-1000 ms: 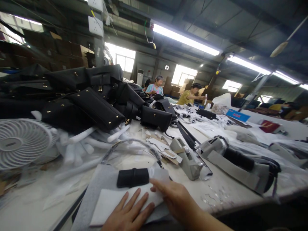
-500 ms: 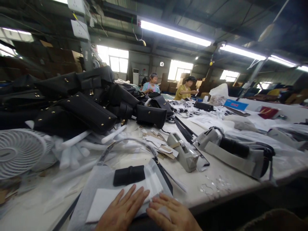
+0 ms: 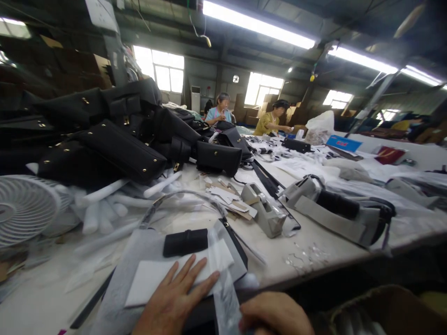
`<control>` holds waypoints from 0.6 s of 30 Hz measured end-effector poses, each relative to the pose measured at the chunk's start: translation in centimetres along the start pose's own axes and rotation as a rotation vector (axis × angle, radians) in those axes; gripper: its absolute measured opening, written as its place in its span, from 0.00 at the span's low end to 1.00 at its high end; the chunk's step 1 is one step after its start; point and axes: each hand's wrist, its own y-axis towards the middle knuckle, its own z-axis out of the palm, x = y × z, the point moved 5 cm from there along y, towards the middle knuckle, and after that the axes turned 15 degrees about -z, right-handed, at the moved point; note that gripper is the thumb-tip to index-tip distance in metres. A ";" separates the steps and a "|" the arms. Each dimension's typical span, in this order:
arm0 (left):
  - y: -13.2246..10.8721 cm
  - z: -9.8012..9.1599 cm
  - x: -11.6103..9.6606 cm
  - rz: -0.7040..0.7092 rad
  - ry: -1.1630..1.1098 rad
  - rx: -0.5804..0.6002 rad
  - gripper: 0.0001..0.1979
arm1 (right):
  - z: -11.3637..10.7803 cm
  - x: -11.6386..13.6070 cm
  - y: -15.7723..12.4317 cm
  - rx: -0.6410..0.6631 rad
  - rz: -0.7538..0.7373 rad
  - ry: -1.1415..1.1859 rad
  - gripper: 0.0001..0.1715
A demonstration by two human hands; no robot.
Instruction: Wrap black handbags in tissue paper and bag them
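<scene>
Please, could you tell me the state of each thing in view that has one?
Left hand: fingers spread, resting on the white sheet.
Right hand: curled at the translucent strip; grip unclear.
White sheet: lying flat, partly under the left hand.
Translucent strip: laid across the white sheet's right part.
Small black piece: uncovered.
Black bags: heaped.
Bag at right: partly wrapped in gray.
Ceiling lamps: lit.
Fan: cannot tell whether running.

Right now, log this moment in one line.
left hand: spread on white sheet; right hand: curled at clear strip; black piece: beyond sheet; tape dispenser: right of sheet
</scene>
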 end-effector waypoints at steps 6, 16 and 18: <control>0.2 -0.2 0.3 0.048 -0.052 0.130 0.51 | 5.1 -3.2 -6.8 -0.214 0.751 0.202 0.21; 0.3 -0.6 0.2 0.015 -0.090 0.154 0.50 | 10.6 -2.4 -8.4 -0.371 0.938 0.576 0.14; 0.3 -0.4 0.3 0.009 -0.076 0.161 0.50 | 10.4 -1.9 -8.7 -0.343 0.932 0.590 0.17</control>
